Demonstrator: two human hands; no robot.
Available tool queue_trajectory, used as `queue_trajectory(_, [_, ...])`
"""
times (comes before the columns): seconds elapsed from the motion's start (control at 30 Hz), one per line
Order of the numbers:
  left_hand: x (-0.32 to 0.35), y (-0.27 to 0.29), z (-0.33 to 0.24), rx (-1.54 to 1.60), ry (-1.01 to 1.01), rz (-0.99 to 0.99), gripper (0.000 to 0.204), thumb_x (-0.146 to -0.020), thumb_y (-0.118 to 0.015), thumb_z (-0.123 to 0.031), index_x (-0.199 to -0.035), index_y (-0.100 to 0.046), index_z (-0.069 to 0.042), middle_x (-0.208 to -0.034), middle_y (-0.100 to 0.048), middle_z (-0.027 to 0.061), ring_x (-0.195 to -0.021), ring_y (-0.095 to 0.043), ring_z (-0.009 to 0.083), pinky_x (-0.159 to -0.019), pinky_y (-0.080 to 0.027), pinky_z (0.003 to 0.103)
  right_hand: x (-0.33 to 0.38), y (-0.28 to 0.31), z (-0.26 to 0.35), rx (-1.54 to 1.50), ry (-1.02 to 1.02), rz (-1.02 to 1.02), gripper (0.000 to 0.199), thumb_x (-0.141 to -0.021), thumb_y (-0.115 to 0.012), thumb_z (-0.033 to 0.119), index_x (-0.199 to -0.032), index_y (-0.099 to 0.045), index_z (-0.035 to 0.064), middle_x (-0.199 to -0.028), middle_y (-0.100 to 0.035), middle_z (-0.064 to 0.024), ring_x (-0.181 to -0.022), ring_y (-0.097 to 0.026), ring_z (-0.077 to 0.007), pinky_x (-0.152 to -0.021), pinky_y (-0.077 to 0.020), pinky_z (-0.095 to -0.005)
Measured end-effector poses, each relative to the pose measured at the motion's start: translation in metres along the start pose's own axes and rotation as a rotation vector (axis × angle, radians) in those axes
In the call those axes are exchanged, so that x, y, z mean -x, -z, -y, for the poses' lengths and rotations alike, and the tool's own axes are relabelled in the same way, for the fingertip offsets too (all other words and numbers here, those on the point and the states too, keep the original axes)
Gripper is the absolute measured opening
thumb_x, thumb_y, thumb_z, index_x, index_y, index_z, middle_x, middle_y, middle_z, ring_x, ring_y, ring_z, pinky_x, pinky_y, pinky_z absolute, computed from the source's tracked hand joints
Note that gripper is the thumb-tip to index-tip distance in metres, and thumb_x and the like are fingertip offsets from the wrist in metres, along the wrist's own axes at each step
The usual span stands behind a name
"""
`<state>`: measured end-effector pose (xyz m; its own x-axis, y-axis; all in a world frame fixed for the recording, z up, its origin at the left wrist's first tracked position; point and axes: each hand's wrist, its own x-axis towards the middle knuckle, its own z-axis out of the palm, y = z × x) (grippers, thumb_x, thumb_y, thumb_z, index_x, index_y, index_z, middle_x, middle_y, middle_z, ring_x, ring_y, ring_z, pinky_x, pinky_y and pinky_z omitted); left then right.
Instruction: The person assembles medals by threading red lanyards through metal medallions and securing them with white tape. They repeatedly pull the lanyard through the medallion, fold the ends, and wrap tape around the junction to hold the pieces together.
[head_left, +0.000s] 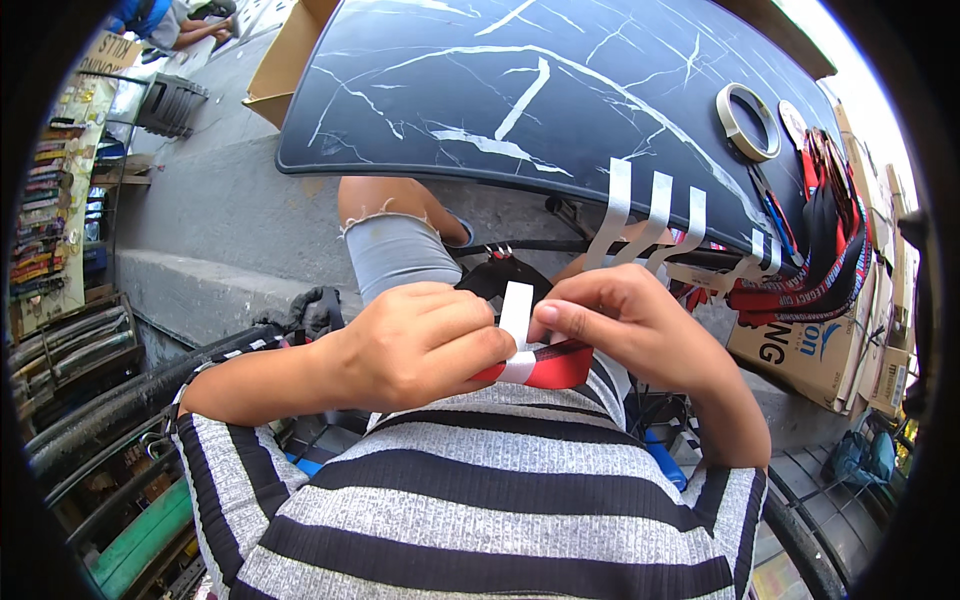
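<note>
A red and black ribbon spans the space in front of my striped top, with white tape wrapped around it. From that wrap a white tape strip stands up between my hands. My left hand is closed around the ribbon's left part. My right hand has its thumb and forefinger pinched together just right of the strip; what lies between those fingertips is hidden. Several cut tape strips hang from the table's near edge, beyond my right hand.
The black marbled table carries a tape roll, scissors and a heap of printed red and black lanyards at its right. Cardboard boxes stand below. Left are a display rack and a black metal rail.
</note>
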<state>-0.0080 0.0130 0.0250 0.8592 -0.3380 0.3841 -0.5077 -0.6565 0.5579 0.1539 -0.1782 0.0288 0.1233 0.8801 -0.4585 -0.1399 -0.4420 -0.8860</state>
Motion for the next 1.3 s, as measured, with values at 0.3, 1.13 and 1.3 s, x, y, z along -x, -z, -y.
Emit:
queue_trajectory(0.3, [0.005, 0.0, -0.002, 0.014, -0.013, -0.07, 0.035, -0.058, -0.082, -0.007, -0.087, -0.064, 0.001, -0.069, -0.05, 0.0053, -0.055, -0.053, 0.0188, -0.048, -0.04, 0.032, -0.019, -0.014, -0.018, -0.294, 0.139, -0.105, 0.019, -0.097, -0.068, 0.022, -0.093, -0.065, 0.0034, -0.078, -0.064, 0.0032, -0.062, -0.054, 0.0005, -0.053, -0.041, -0.0158])
queue_trajectory(1.13, [-0.023, 0.014, -0.008, 0.703, 0.74, 0.353, 0.036, -0.093, -0.07, -0.03, -0.093, -0.07, 0.007, -0.067, -0.066, 0.0128, -0.06, -0.064, 0.0177, -0.057, -0.048, 0.03, 0.001, -0.028, -0.022, -0.023, 0.455, -0.318, 0.008, -0.099, -0.061, 0.007, -0.102, -0.062, -0.0001, -0.075, -0.061, -0.0006, -0.059, -0.05, -0.0001, -0.05, -0.0347, -0.0195])
queue_trajectory(1.3, [-0.022, 0.009, -0.008, 0.82, 0.81, 0.35, 0.029, -0.095, -0.07, -0.025, -0.091, -0.07, 0.004, -0.073, -0.068, 0.007, -0.066, -0.065, 0.0099, -0.057, -0.048, 0.025, 0.004, -0.028, -0.032, -0.05, 0.441, -0.342, 0.005, -0.098, -0.062, 0.005, -0.1, -0.062, 0.0004, -0.071, -0.062, -0.0026, -0.063, -0.054, -0.0016, -0.053, -0.0385, -0.0215])
